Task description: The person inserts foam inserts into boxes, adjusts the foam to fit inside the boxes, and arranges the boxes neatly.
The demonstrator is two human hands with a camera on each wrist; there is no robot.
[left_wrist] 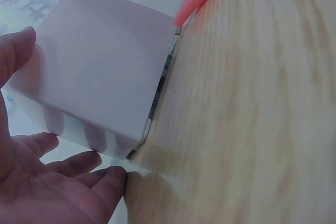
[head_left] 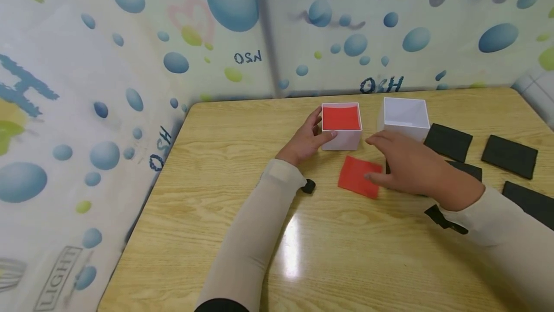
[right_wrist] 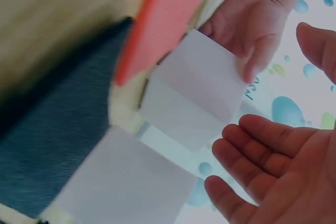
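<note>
White boxes: two, both open-topped, near the far edge of the tabletop [head_left: 225,158]; the lined box [head_left: 342,126] has a red inside, the plain box [head_left: 405,118] just to its right is white inside.
Red squares: one loose red square [head_left: 357,176] lies flat on the wood in front of the lined box; the red in that box may be a second, I cannot tell.
Black pads: four or five black pads [head_left: 509,156] toward the right edge; one is half under the right hand, one is cut off by the frame.
Left hand: the left hand [head_left: 305,140] grips the lined box's near left corner, thumb on its front wall, fingers round its side.
Right hand: the right hand [head_left: 409,165] hovers over the red square's right edge, fingers relaxed and spread, holding nothing.
Hard to make out: both wrist views are blurred; the black clips at the cuffs are unclear.
Around: a bubble-patterned sheet walls the far and left edges.
</note>
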